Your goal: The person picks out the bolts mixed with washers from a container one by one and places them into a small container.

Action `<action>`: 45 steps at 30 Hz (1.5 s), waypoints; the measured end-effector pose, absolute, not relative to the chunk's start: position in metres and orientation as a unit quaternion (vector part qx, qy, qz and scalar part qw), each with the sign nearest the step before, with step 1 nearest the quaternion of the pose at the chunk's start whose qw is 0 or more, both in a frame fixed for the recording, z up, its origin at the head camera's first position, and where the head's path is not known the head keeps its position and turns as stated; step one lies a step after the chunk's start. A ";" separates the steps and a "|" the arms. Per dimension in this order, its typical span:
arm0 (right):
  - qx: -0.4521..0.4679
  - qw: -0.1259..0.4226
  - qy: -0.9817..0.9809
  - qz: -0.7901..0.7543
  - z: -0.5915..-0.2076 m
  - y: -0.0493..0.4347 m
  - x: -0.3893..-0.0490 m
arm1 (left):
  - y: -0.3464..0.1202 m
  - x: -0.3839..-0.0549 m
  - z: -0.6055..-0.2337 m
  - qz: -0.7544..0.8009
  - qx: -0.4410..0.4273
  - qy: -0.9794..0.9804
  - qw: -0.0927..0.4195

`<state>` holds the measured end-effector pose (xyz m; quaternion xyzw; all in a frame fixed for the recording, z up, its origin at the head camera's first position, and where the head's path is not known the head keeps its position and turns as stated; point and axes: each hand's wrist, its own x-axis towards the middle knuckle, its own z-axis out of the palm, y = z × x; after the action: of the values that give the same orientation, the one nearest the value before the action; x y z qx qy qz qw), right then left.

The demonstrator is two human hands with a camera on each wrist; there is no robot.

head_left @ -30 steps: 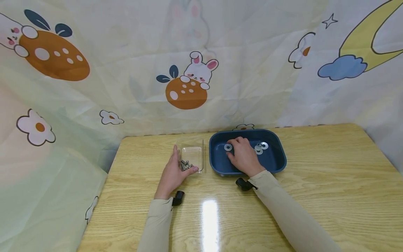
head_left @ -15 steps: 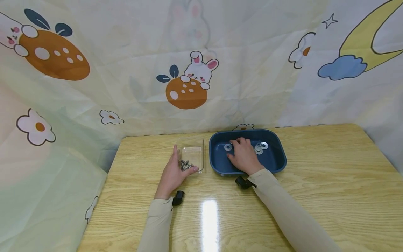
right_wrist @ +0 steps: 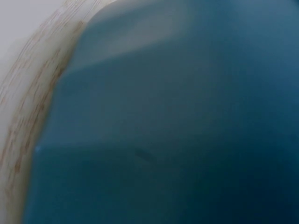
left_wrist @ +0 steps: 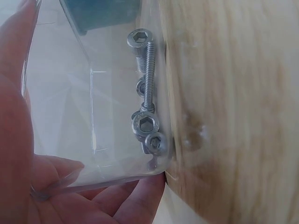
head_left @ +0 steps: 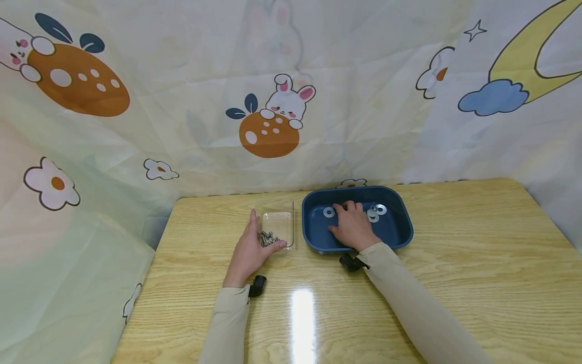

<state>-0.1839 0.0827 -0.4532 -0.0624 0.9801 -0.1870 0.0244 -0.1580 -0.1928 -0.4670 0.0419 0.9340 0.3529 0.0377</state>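
Observation:
My left hand (head_left: 250,255) holds a clear plastic box (head_left: 284,220) at its near left corner, the thumb along the front side and the fingers along the left. Several silver socket-head bolts (left_wrist: 145,123) lie in that box. Inside the blue tray (head_left: 388,233), my right hand (head_left: 353,226) reaches down with bent fingers, thumb and forefinger apart. Just left of its fingertips lies one flat washer (head_left: 325,213); more washers (head_left: 383,209) are grouped to its right. I cannot tell whether the right fingers hold a washer. The right wrist view has only the tray's blurred blue wall (right_wrist: 140,107).
Box and tray stand side by side near the back of the wooden table (head_left: 477,263), a narrow gap between them. Behind them hangs a printed cloth (head_left: 364,126). A small black camera (head_left: 257,286) sits on the left wrist, another black camera (head_left: 352,263) on the right.
The right fingertips have shifted slightly to the right, away from the single washer. My left hand and the clear box have stayed where they were.

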 end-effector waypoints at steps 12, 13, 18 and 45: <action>-0.062 0.007 0.983 -0.175 -0.453 0.085 -0.185 | -0.192 -0.158 -0.465 0.361 0.042 0.931 0.040; -0.062 0.009 0.983 -0.174 -0.453 0.085 -0.186 | -0.191 -0.158 -0.465 0.361 0.041 0.931 0.040; -0.070 0.017 0.983 -0.168 -0.452 0.085 -0.187 | -0.191 -0.158 -0.464 0.360 0.039 0.931 0.041; -0.064 0.032 0.979 -0.192 -0.449 0.084 -0.185 | -0.191 -0.157 -0.463 0.356 0.042 0.933 0.040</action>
<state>-0.1852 0.0843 -0.4487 -0.0642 0.9788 -0.1915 0.0324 -0.1567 -0.1914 -0.4628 0.0422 0.9327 0.3560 0.0401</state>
